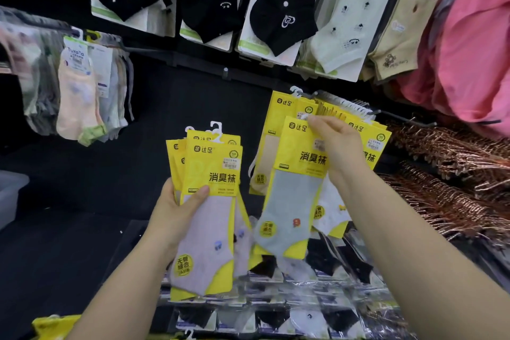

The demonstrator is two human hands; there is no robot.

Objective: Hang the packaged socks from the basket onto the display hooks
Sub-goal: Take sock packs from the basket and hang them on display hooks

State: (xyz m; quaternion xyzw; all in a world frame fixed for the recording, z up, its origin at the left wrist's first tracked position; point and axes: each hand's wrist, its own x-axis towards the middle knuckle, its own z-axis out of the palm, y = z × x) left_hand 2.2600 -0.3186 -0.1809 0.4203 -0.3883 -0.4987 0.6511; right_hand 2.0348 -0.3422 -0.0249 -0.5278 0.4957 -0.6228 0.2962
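- standing at a dark sock display, a person worked with both bare hands near the middle of the view.
- the left hand (176, 212) gripped a fanned stack of yellow sock packs (212, 174). its thumb pressed across the front card and its fingers wrapped behind. white hanger tabs (216, 130) stuck up from the top of the stack.
- the right hand (340, 152), to the right and farther in, pinched the top of a single grey-sock pack (292, 201). its fingers curled over the card and hid the pack's own tab.
- that pack hung just in front of the hung packs (276, 119), more yellow ones crowded on the display hook (400, 116), a dark rod running off to the right.
- the packs looked light and flat, with stiff card on top and soft sock in slippery clear film below, so the lower half would likely flop. the card beside the tab seemed the best place to hold while threading a pack onto the rod.
- black sock packs (281, 8) hung above, and copper hangers (455, 174) lay at far right.
- no basket could be made out.
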